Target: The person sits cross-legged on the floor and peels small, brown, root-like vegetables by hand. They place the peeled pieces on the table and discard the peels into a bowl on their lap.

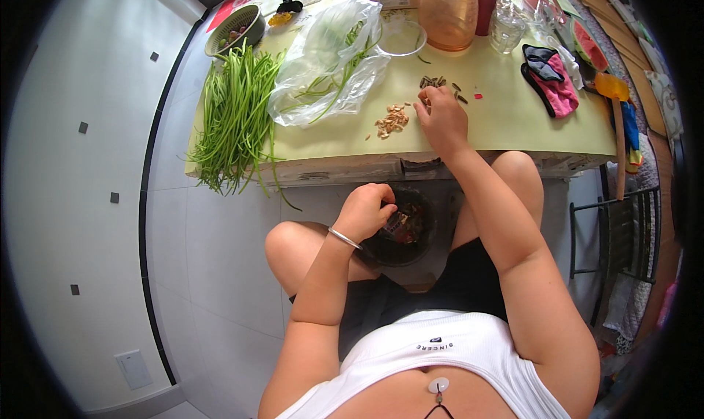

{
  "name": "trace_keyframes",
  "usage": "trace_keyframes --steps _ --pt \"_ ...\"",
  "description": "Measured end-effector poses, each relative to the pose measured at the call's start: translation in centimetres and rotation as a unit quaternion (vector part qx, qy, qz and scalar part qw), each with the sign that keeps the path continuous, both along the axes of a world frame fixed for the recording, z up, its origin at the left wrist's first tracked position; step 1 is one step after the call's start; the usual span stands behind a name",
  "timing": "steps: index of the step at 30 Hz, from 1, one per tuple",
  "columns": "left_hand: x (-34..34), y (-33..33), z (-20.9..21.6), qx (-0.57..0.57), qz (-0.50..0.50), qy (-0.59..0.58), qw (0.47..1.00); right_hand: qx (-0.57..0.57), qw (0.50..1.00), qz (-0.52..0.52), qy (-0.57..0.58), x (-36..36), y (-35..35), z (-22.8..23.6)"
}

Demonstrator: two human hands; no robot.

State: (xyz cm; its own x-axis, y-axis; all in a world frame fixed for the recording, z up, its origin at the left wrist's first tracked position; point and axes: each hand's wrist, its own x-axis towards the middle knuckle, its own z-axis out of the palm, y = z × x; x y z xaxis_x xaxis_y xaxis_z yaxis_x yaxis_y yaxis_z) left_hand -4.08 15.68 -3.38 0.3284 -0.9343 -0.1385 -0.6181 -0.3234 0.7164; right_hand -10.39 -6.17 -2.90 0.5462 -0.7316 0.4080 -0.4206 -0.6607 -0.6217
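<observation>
Over the yellow-topped table, my right hand (443, 116) has its fingertips drawn together beside a small pile of dark, elongated seeds (433, 81); whatever they pinch is hidden. Just to its left lies a pile of pale kernels (392, 121). A few loose dark seeds (460, 94) are scattered to the right, near a tiny red scrap (478, 96). My left hand (365, 212), a silver bangle on its wrist, is held with curled fingers above a dark bin (402, 258) between my knees. Anything in those fingers is too small or hidden to make out. Waste lies inside the bin.
Long green stalks (235, 111) overhang the table's left front edge, next to a clear plastic bag (323, 71). Behind are a colander (236, 30), a clear bowl (402, 39), an orange jar (447, 12) and a glass (507, 27). At right: pink cloth (554, 85), watermelon (589, 45).
</observation>
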Motion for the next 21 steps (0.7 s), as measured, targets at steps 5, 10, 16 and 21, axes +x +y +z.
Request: trace_keyframes --steps 5,10,16,21 --pt "-0.3 -0.2 0.0 -0.012 -0.011 -0.005 1.000 -0.046 0.998 -0.038 0.033 0.6 -0.3 -0.8" --pt "-0.3 -0.2 0.5 -0.024 -0.004 -0.013 1.000 -0.046 0.996 -0.049 0.053 0.4 -0.9 -0.8" --pt "0.0 0.0 1.1 -0.054 0.082 0.029 0.995 -0.045 0.990 -0.053 0.124 -0.3 -0.9 0.0" --pt "-0.5 -0.3 1.4 -0.220 0.201 0.173 0.939 0.222 0.958 0.164 -0.075 -1.3 0.7 0.9"
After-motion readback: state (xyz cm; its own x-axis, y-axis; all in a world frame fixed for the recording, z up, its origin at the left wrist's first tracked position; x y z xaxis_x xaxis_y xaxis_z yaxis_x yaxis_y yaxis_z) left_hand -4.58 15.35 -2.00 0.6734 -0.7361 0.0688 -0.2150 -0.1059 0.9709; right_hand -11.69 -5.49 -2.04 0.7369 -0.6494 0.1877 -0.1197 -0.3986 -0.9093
